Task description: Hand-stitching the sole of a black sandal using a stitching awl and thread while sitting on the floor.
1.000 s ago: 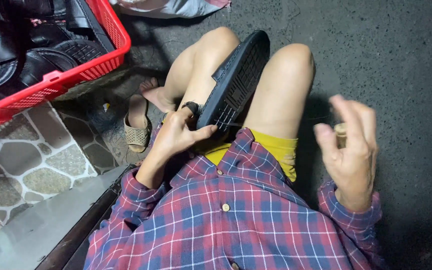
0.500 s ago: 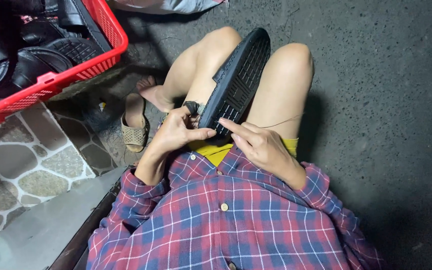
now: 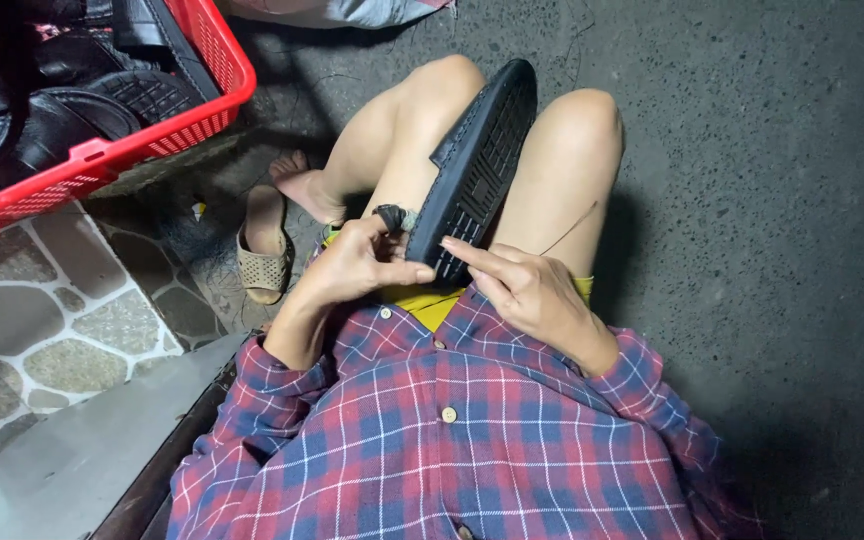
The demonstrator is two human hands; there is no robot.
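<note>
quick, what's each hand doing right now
Left hand: closed, pinching the heel end of the black shoe lying sole-up between the knees.
Right hand: open, holding nothing, fingertips resting on the sole.

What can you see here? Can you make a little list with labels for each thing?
Left hand: left hand grips the heel end of the black shoe
Right hand: right hand rests its fingers on the shoe's sole
Shoe: sole up, lying between the bare knees
Thread: a thin thread runs by the right knee
Basket: red basket holding dark shoes, upper left
Sandal: tan sandal on the ground beside a bare foot
Clothes: plaid shirt
</note>
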